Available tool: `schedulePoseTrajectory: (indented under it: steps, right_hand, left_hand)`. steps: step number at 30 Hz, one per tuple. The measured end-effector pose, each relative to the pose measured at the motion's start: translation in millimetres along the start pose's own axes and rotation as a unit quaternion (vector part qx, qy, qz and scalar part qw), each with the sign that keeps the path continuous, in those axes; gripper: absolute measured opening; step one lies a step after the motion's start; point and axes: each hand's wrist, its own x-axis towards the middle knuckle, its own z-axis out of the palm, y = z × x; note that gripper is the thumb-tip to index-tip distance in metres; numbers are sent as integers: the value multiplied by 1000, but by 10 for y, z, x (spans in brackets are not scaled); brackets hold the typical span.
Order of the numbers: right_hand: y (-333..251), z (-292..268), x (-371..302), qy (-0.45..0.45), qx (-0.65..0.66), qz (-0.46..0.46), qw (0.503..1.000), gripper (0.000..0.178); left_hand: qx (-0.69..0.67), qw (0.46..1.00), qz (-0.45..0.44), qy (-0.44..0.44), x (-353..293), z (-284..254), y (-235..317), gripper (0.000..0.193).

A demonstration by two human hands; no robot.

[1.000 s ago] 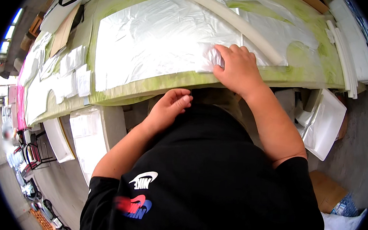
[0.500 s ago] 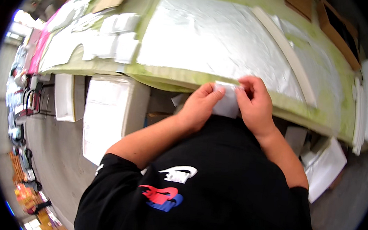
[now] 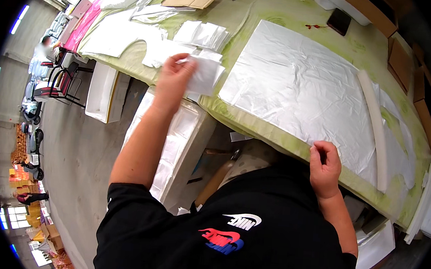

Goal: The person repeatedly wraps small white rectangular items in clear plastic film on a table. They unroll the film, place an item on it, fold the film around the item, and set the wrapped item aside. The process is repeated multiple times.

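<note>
Cream tube [image 3: 377,124] atop white sheet [image 3: 300,85]

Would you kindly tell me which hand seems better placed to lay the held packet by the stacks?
Probably the left hand: it holds the packet near the white stacks, while the right hand is farther off, by the plastic sheet.

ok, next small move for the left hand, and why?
Probably lay the packet down by the white stacks. The left hand grips its near edge right at them, and the right hand is well apart, at the table edge, with no packet showing. Can't tell whether the packet touches the stacks.
</note>
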Motion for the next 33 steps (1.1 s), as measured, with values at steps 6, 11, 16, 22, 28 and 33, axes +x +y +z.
schedulePoseTrajectory:
  steps: [6, 11, 16, 22, 28, 33]
  right_hand:
    - [-133, 13, 95, -34, -99, -79, 991, 17]
    - [-195, 48, 152, -53, -132, -107, 984, 18]
    - [-215, 68, 146, -48, -138, -89, 985, 18]
    - [-185, 9, 117, -28, -64, -64, 996, 23]
    - [-114, -995, 234, 196, -418, -108, 880, 36]
    - [130, -1974, -142, 78, -444, 203, 869, 54]
  left_hand:
    - [116, 990, 20, 75, 788, -789, 173, 51]
    - [293, 952, -28, 86, 1249, -974, 121, 56]
    - [519, 839, 33, 157, 1527, -1011, -274, 58]
    - [337, 868, 333, 150, 1360, -992, -477, 44]
    - [266, 937, 221, -38, 353, -375, -395, 40]
    - [110, 963, 151, -193, -65, 735, -311, 36]
